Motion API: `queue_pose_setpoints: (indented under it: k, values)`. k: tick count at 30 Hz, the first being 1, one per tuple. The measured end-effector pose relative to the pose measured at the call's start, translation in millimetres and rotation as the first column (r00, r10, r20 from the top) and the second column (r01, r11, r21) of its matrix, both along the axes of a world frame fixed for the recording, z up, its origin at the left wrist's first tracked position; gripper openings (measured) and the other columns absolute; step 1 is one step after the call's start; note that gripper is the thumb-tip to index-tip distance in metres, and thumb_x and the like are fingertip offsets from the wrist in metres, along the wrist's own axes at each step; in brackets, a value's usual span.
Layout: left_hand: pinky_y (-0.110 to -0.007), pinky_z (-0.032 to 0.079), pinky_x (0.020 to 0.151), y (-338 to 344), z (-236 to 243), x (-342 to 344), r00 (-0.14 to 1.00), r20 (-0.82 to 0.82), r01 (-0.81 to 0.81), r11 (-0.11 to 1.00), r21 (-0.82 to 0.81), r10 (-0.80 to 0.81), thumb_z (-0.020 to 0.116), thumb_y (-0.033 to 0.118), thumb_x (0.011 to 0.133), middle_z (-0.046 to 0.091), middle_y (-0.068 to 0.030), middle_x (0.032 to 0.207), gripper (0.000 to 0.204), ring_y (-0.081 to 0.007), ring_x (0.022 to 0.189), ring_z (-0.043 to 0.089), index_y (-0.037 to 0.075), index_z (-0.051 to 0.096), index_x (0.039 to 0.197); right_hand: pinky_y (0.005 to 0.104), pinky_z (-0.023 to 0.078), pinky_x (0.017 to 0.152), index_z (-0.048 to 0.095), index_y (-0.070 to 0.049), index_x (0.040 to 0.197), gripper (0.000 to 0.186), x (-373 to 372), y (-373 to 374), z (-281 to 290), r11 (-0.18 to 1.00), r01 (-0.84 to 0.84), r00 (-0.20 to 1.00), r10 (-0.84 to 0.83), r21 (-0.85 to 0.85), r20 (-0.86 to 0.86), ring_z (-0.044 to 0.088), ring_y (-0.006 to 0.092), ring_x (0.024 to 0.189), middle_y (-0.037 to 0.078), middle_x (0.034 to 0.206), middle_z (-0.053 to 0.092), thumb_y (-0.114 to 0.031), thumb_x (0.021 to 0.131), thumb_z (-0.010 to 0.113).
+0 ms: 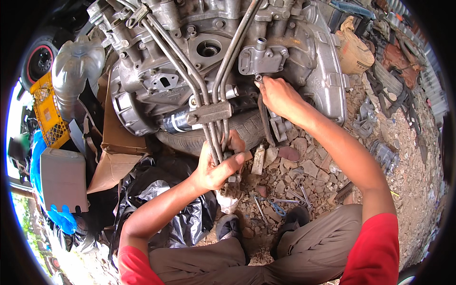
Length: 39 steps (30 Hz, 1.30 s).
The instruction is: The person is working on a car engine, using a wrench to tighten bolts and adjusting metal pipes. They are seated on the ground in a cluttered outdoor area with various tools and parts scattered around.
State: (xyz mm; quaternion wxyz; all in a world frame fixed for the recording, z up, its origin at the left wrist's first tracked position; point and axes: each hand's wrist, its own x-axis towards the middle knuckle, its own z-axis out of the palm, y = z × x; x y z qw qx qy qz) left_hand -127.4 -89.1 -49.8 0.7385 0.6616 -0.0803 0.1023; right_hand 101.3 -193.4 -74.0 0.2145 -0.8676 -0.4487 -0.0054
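Note:
My left hand (217,166) is closed around the lower ends of several thin metal pipes (192,78). A metal clamp block (209,113) binds these pipes just above the hand. Farther right, my right hand (279,96) is closed, thumb and fingers pinched at a small round metal end (258,77) under a grey metal housing (264,60). What its fingers grip is mostly hidden. A dark metal rod (264,121) hangs below that hand. Behind the pipes stands a large grey engine (166,98), with a dark cylindrical filter (179,121) low on its front.
A tire (247,130) lies beneath the engine. Several wrenches (304,195) and a white tube (258,159) lie on the rubble. At left are a cardboard box (118,147), black plastic (185,204), a yellow crate (47,111) and a clear bottle (77,71). A sack (355,50) stands at right.

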Motion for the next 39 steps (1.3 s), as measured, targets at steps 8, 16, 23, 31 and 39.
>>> queue_pose_setpoints:
  k: [8, 16, 23, 31, 39]
  values:
    - [-0.028, 0.039, 0.052, 1, -1, 0, 1.0, 0.001, -0.008, 1.0, 0.019, 0.008, 0.061, 0.019, 0.089, 0.046, -0.0032, 0.061, 0.026, -0.0122, 0.053, 0.046, 0.007, 0.04, 0.078, 0.0319, 0.051, 0.06, 0.055, -0.003, 0.095, 0.037, -6, 21, -13, 0.923, 0.226, 0.401, 0.205, 0.313, -0.893, 0.061, 0.0183, 0.062, 0.008, 0.078, 0.062, -0.037, 0.104, 0.043]
    - [-0.027, 0.039, 0.052, 0, -3, 1, 1.0, 0.017, 0.002, 1.0, 0.009, -0.002, 0.062, 0.02, 0.089, 0.046, -0.0029, 0.061, 0.027, -0.0124, 0.053, 0.046, 0.007, 0.04, 0.078, 0.0328, 0.052, 0.063, 0.052, -0.002, 0.097, 0.038, -6, 25, -24, 0.845, 0.311, 0.189, 0.394, 0.436, -0.899, 0.063, 0.0202, 0.069, 0.01, 0.086, 0.061, -0.039, 0.104, 0.043]
    - [-0.027, 0.039, 0.052, 0, -1, 0, 1.0, 0.018, 0.002, 1.0, -0.002, -0.002, 0.062, 0.02, 0.088, 0.046, -0.0032, 0.061, 0.027, -0.0126, 0.052, 0.046, 0.007, 0.04, 0.078, 0.0485, 0.056, 0.064, 0.057, 0.002, 0.103, 0.028, -1, -3, -3, 0.996, 0.084, 0.968, -0.078, -0.014, 0.239, 0.07, 0.0389, 0.077, 0.025, 0.081, 0.068, -0.02, 0.101, 0.041]
    - [-0.027, 0.038, 0.052, 0, 0, 0, 1.0, 0.001, -0.006, 0.999, 0.032, 0.005, 0.061, 0.019, 0.088, 0.047, -0.0034, 0.062, 0.026, -0.0119, 0.054, 0.046, 0.007, 0.04, 0.078, 0.0387, 0.054, 0.059, 0.056, 0.003, 0.097, 0.04, -8, 4, -19, 0.979, 0.053, 0.863, 0.055, 0.198, -0.503, 0.068, 0.0274, 0.067, 0.016, 0.076, 0.066, -0.034, 0.103, 0.042]
    - [-0.027, 0.039, 0.052, 1, -1, 0, 1.0, 0.009, 0.001, 0.999, 0.038, -0.001, 0.062, 0.02, 0.089, 0.047, -0.0032, 0.063, 0.027, -0.012, 0.054, 0.047, 0.007, 0.041, 0.079, 0.0274, 0.046, 0.052, 0.051, -0.002, 0.1, 0.044, -5, 22, -24, 0.884, 0.238, 0.467, 0.26, 0.403, -0.845, 0.062, 0.0155, 0.055, 0.008, 0.076, 0.065, -0.044, 0.104, 0.039]
